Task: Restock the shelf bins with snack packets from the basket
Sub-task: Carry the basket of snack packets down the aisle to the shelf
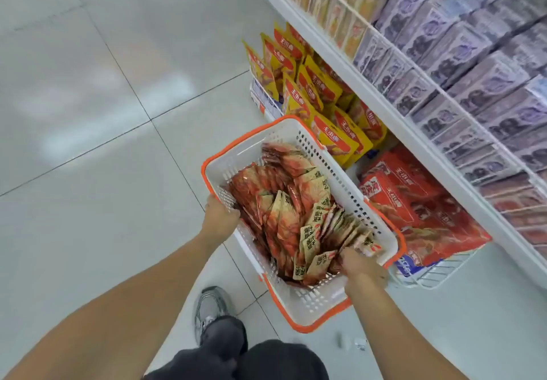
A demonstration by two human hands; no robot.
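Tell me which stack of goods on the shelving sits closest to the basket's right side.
The red packets on the bottom shelf, right beside the basket; the yellow bags stand farther along, and the purple boxes sit a shelf higher.

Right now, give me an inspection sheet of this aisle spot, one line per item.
Surface: pale tiled floor, glossy with light reflections.
Job's things: white basket with orange rim held up off the floor, holding many red and tan snack packets.
Clutter: two small scraps on the floor near the shoe.
Grips: left hand grips the basket's left rim; right hand is down among the packets at the right wall, hold unclear.
Cables: nothing seen.
Surroundings: white shelf with purple boxes; yellow bags and red packs below.
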